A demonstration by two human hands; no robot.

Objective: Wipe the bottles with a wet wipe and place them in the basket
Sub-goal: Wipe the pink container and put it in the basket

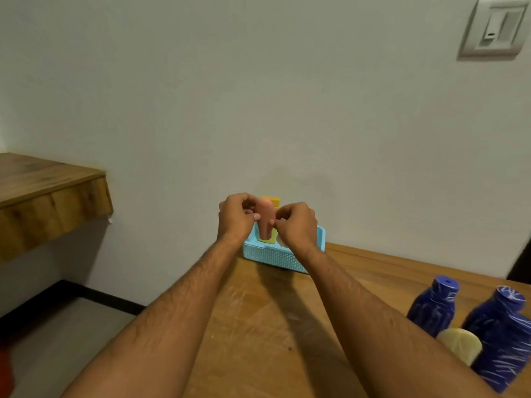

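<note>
A wooden worktop (273,326) runs to the pale wall, with a light switch (494,27) high on the right. Two dark blue bottles (434,307) (501,337) stand near the right edge, a cream bottle (459,344) between them. At the back sits a light blue basket (273,255) holding a yellow bottle (271,201). Over it the left hand (234,218) and right hand (297,225) both pinch an upright pink bottle (265,218). A pale scrap under the right fingers is too small to identify.

One head-worn camera looks forward and down, seemingly close, over a wooden table (258,326) toward the wall (258,96).
</note>
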